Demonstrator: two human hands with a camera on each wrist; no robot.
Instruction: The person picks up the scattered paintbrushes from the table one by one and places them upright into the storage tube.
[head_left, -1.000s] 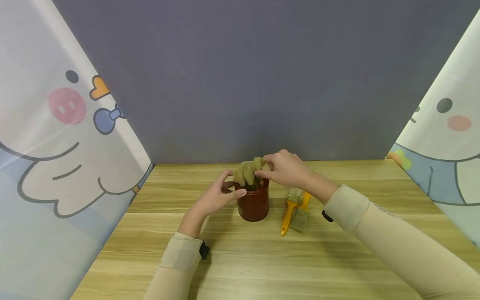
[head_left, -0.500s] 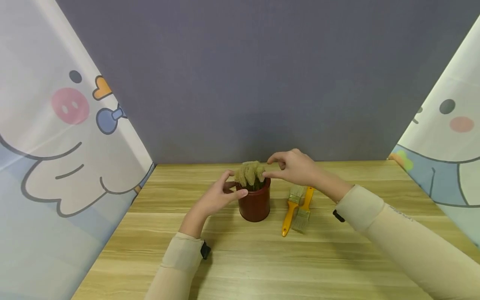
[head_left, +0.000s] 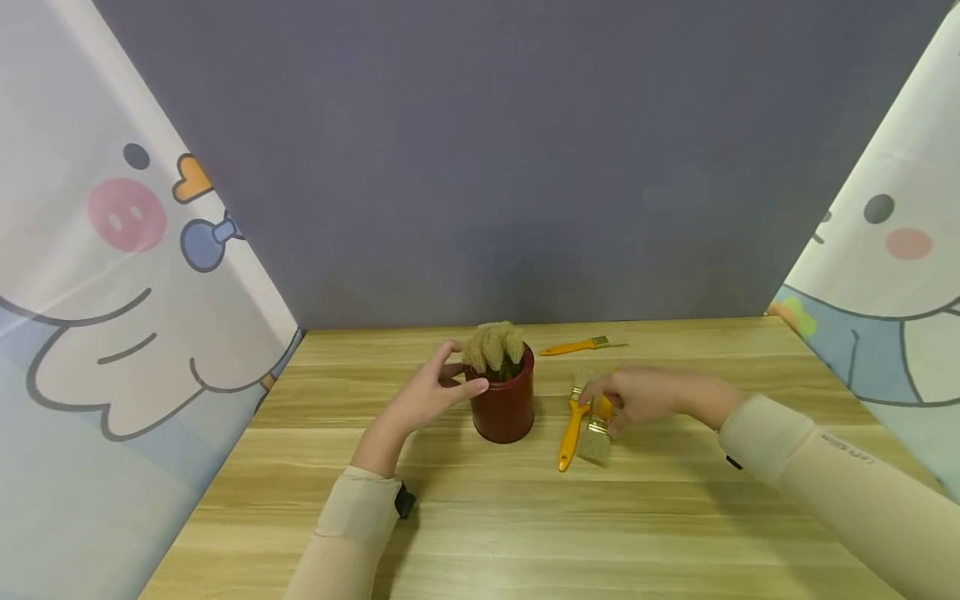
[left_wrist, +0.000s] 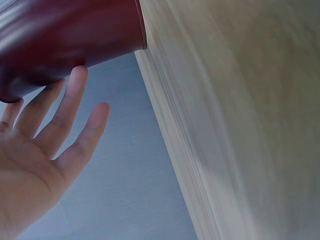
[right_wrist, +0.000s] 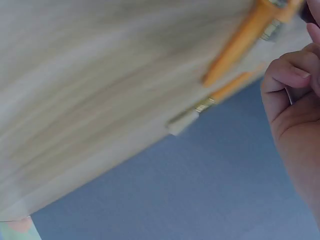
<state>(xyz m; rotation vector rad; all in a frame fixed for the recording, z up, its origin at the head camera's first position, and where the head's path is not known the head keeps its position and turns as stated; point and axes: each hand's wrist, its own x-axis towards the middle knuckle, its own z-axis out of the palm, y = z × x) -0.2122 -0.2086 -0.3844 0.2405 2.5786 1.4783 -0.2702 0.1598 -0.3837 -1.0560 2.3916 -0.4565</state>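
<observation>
The pot (head_left: 504,407) stands on the worktop (head_left: 480,517), brushes (head_left: 495,347) bristle-up inside. My left hand (head_left: 435,392) steadies its rim with relaxed fingers. My right hand (head_left: 637,398) reaches down onto the two brushes (head_left: 587,421) lying just beside the pot; whether it already grips one I cannot tell. I judge the next move needs a firm pinch on one handle. Another brush (head_left: 581,345) lies behind.

The right hand (head_left: 645,398) hides part of the brushes (head_left: 592,421) beneath it, its grip blurred, and the pot (left_wrist: 65,35) runs off the left wrist view.
</observation>
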